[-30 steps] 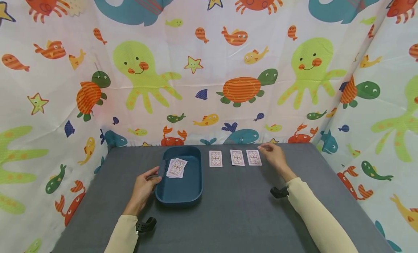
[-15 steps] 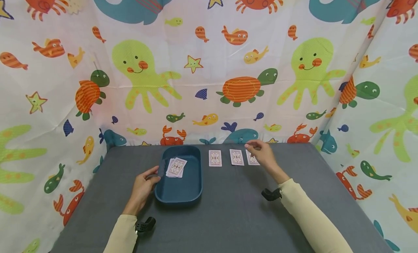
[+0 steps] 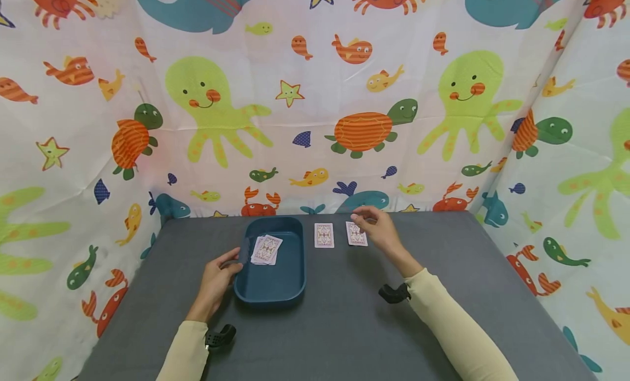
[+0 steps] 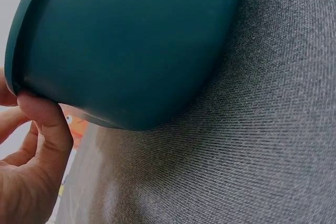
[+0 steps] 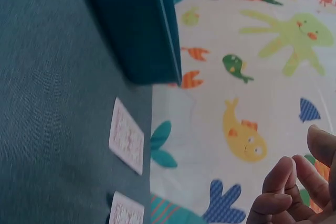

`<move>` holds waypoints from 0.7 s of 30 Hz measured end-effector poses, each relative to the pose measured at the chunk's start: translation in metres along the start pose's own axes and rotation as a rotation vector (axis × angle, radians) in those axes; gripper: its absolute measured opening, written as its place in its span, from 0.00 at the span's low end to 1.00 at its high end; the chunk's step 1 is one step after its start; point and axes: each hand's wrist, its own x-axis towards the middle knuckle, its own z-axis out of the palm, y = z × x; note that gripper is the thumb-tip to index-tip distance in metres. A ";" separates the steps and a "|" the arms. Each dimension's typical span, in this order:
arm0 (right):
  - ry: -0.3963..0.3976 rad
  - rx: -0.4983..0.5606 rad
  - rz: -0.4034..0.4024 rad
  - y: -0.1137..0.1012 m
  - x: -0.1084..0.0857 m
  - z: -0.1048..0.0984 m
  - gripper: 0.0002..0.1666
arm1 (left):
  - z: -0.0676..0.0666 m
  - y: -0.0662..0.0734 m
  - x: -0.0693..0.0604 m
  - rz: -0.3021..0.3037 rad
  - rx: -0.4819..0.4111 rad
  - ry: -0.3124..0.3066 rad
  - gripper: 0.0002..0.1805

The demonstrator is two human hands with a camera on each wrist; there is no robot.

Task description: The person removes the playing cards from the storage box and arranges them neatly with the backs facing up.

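My left hand [image 3: 216, 280] pinches the left rim of a blue plastic tray [image 3: 270, 293]; the left wrist view has my thumb [image 4: 44, 114] against its outer wall. Inside the tray lies a small loose pile of playing cards [image 3: 266, 250], backs up. To its right, one playing card [image 3: 324, 235] lies face down on the table. A second card [image 3: 358, 238] is partly covered by my right hand [image 3: 381, 233], which hovers above it. The right wrist view shows these right fingers [image 5: 278, 177] loosely bent, thumb apart, with no card visible between them.
A grey cloth [image 3: 334, 326] covers the table. Behind and beside it hangs a white curtain [image 3: 315, 113] printed with sea animals. Each wrist wears a black camera band, such as the right band [image 3: 394, 293].
My right hand has moved left, from beside the third card to above the second. The third card's spot is now behind my hand. My left hand stays on the tray.
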 end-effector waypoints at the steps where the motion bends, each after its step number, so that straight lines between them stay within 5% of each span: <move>1: -0.006 0.011 -0.003 -0.008 -0.003 0.002 0.19 | 0.000 0.000 0.000 0.000 0.003 0.000 0.27; 21: -0.103 0.131 -0.046 -0.053 -0.022 0.050 0.22 | 0.000 0.000 -0.002 -0.007 0.012 -0.008 0.27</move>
